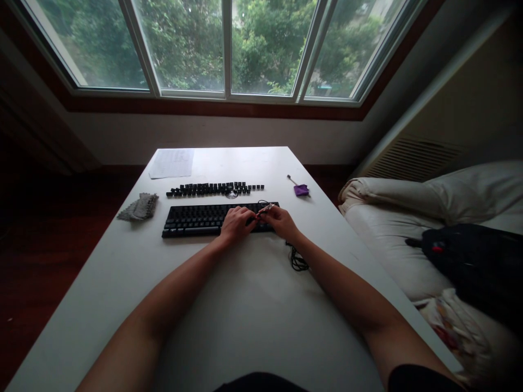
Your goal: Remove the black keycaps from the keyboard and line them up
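Note:
A black keyboard (pixel 194 219) lies lengthwise across the white table, with many of its keys in place on the left and middle. My left hand (pixel 237 223) rests over its right half, thumb and forefinger pinched around something dark and too small to name. Touching or nearly touching those fingertips, my right hand (pixel 281 222) is closed on a small tool with a shiny end (pixel 267 208); its kind is unclear. Both hands hide the right part of the keyboard. Behind it, loose black keycaps (pixel 200 189) stand in rows, with a clear round item (pixel 231 194) at their front.
A coiled black cable (pixel 299 260) lies by my right wrist. To the left is a crumpled grey cloth (pixel 141 208); to the right, a purple cloth (pixel 301 190) and a thin brush-like stick (pixel 291 179). Paper (pixel 171 164) lies at the table's (pixel 245 316) far left corner.

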